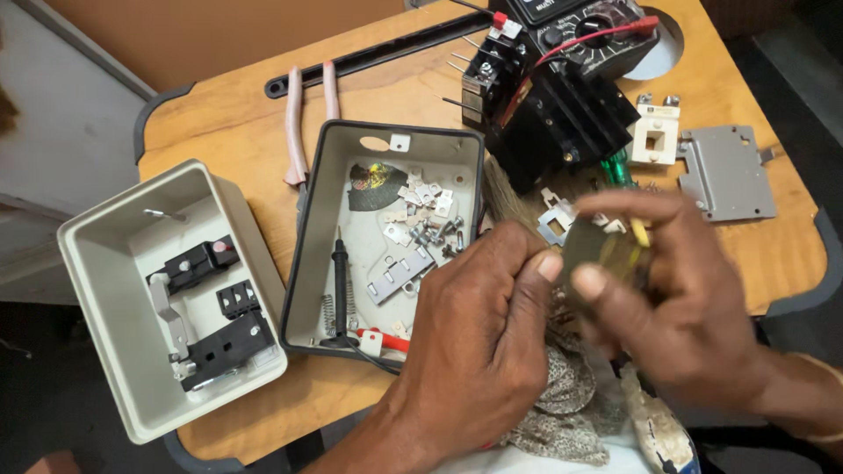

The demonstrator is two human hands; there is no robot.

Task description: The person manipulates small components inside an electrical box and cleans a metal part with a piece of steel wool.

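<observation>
Both hands are meeting near the tabletop's (246, 132) front edge: the left hand (479, 338) and right hand (680, 303) are pinching a small blurred flat part (601, 254). A dark-rimmed tray (309, 254) of screws is lying just beside the left hand.

One view only, from a camera worn on the head; it looks steeply down and forward over the worktop (237, 132), close in; the hands (580, 325) fill the lower right at near range; the worktop's far edge runs along the top, its near edge at the bottom.
</observation>
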